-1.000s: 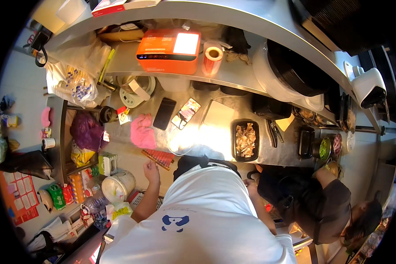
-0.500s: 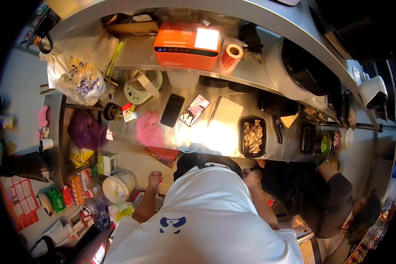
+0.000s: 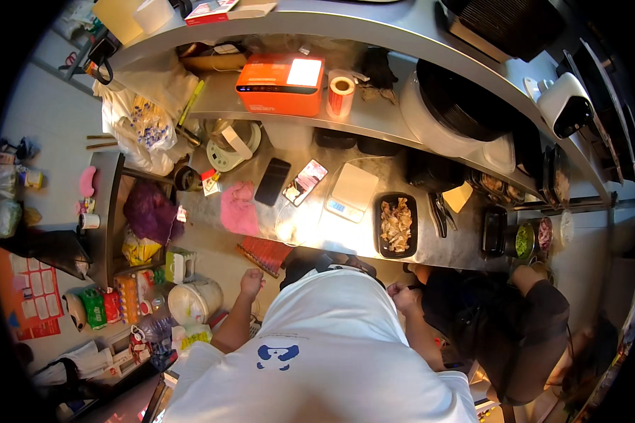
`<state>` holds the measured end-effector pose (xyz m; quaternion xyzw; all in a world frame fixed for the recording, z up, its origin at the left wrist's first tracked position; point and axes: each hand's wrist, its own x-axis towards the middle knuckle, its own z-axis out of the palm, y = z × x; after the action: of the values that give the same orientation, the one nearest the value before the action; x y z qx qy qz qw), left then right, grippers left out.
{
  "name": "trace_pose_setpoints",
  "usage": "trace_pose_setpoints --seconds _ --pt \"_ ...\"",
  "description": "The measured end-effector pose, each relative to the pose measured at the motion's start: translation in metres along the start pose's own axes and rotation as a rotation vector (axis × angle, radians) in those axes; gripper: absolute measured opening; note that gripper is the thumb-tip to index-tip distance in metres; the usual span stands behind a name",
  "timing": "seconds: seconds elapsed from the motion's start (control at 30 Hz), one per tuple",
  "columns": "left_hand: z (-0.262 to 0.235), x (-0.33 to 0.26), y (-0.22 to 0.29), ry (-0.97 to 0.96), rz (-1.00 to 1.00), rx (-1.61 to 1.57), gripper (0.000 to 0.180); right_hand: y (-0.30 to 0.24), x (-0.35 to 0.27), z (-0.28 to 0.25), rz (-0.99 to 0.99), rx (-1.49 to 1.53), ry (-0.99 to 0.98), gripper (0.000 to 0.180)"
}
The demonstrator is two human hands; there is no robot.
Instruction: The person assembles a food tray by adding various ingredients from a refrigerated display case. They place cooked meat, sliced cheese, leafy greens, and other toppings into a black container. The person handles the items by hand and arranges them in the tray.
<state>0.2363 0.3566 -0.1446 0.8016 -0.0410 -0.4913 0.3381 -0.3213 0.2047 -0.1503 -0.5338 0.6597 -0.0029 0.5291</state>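
My left hand (image 3: 252, 283) hangs at my side below the steel counter, fingers curled in with nothing seen in them. On my other side, my right hand (image 3: 403, 296) is also loosely closed beside my waist, near the dark clothing of a co-worker; no object shows in it. On the counter in front of me stands a black tray of cooked meat pieces (image 3: 396, 224). Left of it sits a white digital scale (image 3: 353, 190) with a lit display. Further left lie a phone with a lit screen (image 3: 305, 182), a dark phone (image 3: 272, 181) and a pink cloth (image 3: 240, 209).
An orange label printer (image 3: 281, 99) and a roll of labels (image 3: 341, 97) stand on the shelf above. Black tongs (image 3: 440, 214) lie right of the tray. At my right a co-worker's arm (image 3: 547, 303) reaches toward bowls of chopped greens (image 3: 523, 242). A white bucket (image 3: 195, 300) stands at lower left.
The view has tilted and shifted slightly, showing more of the upper shelf. The glare on the scale has faded, so its display now shows. Both hands stay low at my sides.
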Motion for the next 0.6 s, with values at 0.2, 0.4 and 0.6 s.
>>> trace_pose_setpoints --seconds 0.2,0.4,0.6 --pt "0.032 -0.026 0.019 0.037 0.151 0.099 0.017 0.052 -0.018 0.002 -0.007 -0.029 0.096 0.017" --pt "0.088 -0.05 0.048 -0.052 0.405 0.041 0.019 0.133 -0.042 0.003 0.112 0.075 0.16 0.011" --pt "0.127 -0.093 0.144 0.001 0.834 0.517 0.018 0.188 -0.052 0.043 0.182 0.482 0.263 0.015"
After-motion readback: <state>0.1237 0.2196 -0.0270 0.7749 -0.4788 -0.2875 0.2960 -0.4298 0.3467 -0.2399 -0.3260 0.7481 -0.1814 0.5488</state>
